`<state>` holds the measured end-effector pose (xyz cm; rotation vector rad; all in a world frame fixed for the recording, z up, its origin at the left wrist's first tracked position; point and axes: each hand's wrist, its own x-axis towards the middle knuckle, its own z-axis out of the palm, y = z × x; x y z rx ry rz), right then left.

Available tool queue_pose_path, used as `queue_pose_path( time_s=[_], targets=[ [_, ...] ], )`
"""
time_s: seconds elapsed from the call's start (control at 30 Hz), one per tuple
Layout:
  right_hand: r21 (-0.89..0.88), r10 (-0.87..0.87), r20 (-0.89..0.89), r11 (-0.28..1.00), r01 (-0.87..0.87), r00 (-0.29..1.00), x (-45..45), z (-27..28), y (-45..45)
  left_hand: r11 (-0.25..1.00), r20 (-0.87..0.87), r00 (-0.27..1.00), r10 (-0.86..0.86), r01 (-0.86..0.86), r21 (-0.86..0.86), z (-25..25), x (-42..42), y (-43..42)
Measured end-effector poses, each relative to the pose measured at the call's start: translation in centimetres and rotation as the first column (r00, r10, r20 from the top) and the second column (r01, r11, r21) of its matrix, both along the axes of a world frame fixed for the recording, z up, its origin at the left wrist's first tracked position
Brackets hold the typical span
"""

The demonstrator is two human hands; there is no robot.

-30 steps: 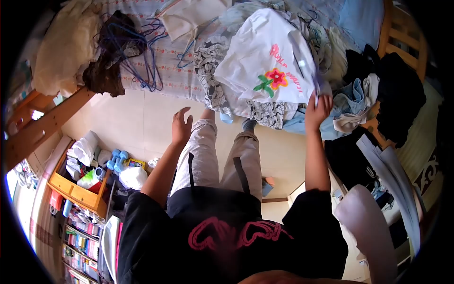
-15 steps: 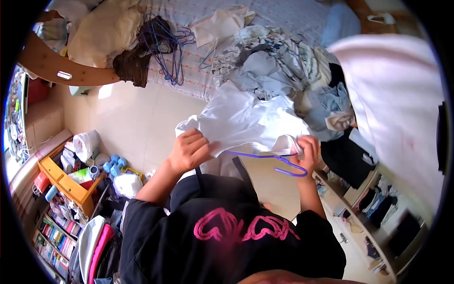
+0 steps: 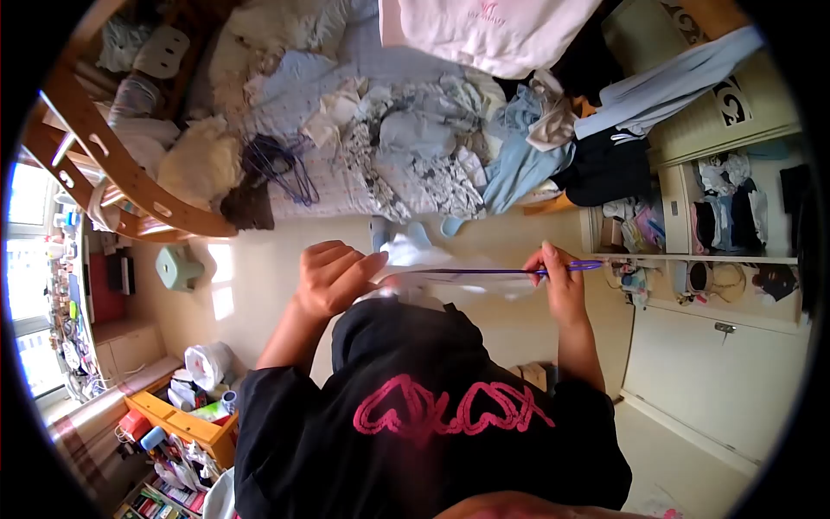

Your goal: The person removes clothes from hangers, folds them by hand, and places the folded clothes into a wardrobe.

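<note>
My left hand [image 3: 335, 278] is closed, fingers curled at the near edge of a white garment [image 3: 413, 251]. The cloth is blurred and hangs between my hands, so its cut cannot be made out. A purple clothes hanger [image 3: 484, 272] stretches across it, its hook end pointing right. Thumb and fingers of my right hand [image 3: 558, 275] pinch the hanger close to that hook. Whether the right fingers also grip cloth is unclear.
Ahead is a bed with a heap of clothes [image 3: 424, 134] and a bundle of hangers [image 3: 290, 169]. A pink sweatshirt [image 3: 493, 35] hangs above it. Open wardrobe shelves [image 3: 679, 208] stand right; a green stool [image 3: 179, 268] and a wooden ladder [image 3: 130, 173] are left.
The white garment, earlier spread wide between both hands, now hangs lower and is blurred. The hanger shows more fully, its hook turned outward to the right. My view has shifted.
</note>
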<state>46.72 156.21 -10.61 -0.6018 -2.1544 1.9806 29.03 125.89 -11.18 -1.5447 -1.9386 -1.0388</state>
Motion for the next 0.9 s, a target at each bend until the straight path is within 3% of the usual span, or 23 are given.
queue_pose_path(
  time_s=[0.07, 0.1, 0.17, 0.2, 0.3, 0.33, 0.43, 0.47, 0.5, 0.57, 0.63, 0.7, 0.77, 0.9],
  targets=[
    [-0.061, -0.100, -0.019, 0.993, 0.099, 0.995, 0.7, 0.1, -0.4, 1.000, -0.040, 0.999, 0.008, -0.008, -0.011, 2.0, 0.8, -0.2],
    [-0.252, -0.200, -0.052, 0.951, 0.181, 0.978, 0.9, -0.1, -0.6, 1.000, -0.020, 1.000, 0.003, -0.003, -0.014, 2.5, 1.3, -0.7],
    [-0.603, -0.392, -0.065, 0.748, 0.277, 0.917, 0.3, -1.2, 0.1, 1.000, 0.012, 1.000, -0.003, 0.003, -0.013, 2.4, 1.1, -1.9],
    [-0.785, -0.239, -0.384, 0.593, -0.179, 0.892, 0.3, -1.8, 1.7, 0.999, 0.095, 0.995, 0.039, -0.038, -0.012, 2.4, 1.2, -2.8],
    [-0.919, -0.504, -0.337, 0.358, -0.163, 0.795, -0.2, -1.9, 2.7, 0.939, 0.343, 0.874, 0.343, -0.315, -0.136, 1.7, 1.4, -6.9],
    [-0.867, -0.441, -0.391, 0.471, -0.162, 0.808, -0.9, -1.8, 2.1, 0.933, 0.410, 0.838, 0.361, -0.316, -0.174, 1.2, 1.1, -8.5],
    [-0.864, -0.360, -0.257, 0.502, -0.047, 0.897, -5.5, -0.7, -1.9, 0.916, 0.516, 0.758, 0.399, -0.299, -0.268, 0.5, 0.5, -11.6],
    [-0.807, -0.296, -0.222, 0.591, -0.005, 0.929, -7.4, -1.9, -2.8, 0.903, 0.502, 0.755, 0.421, -0.295, -0.312, 0.6, 0.2, -12.6],
    [-0.682, -0.274, -0.211, 0.729, 0.059, 0.938, -9.6, -1.0, -5.2, 0.888, 0.488, 0.752, 0.443, -0.295, -0.352, 0.8, -0.3, -13.5],
    [-0.464, -0.236, -0.217, 0.878, 0.113, 0.947, -13.7, -0.8, -9.2, 0.884, 0.452, 0.767, 0.456, -0.332, -0.329, 1.1, -1.5, -15.4],
    [-0.094, -0.132, -0.194, 0.989, 0.115, 0.972, -17.6, -0.7, -11.9, 0.876, 0.477, 0.737, 0.479, -0.365, -0.316, 1.8, -2.7, -17.8],
    [0.141, 0.011, -0.292, 0.990, 0.031, 0.956, -21.1, -1.0, -13.9, 0.859, 0.505, 0.695, 0.512, -0.404, -0.315, 2.1, -4.0, -20.7],
    [0.184, 0.049, -0.214, 0.983, -0.010, 0.976, -24.0, -0.2, -15.6, 0.835, 0.550, 0.630, 0.549, -0.444, -0.325, 3.9, -4.7, -23.1],
    [0.256, 0.067, -0.279, 0.967, 0.007, 0.958, -28.0, 1.0, -18.0, 0.777, 0.613, 0.491, 0.619, -0.499, -0.384, 4.3, -6.9, -27.6]
  ],
)
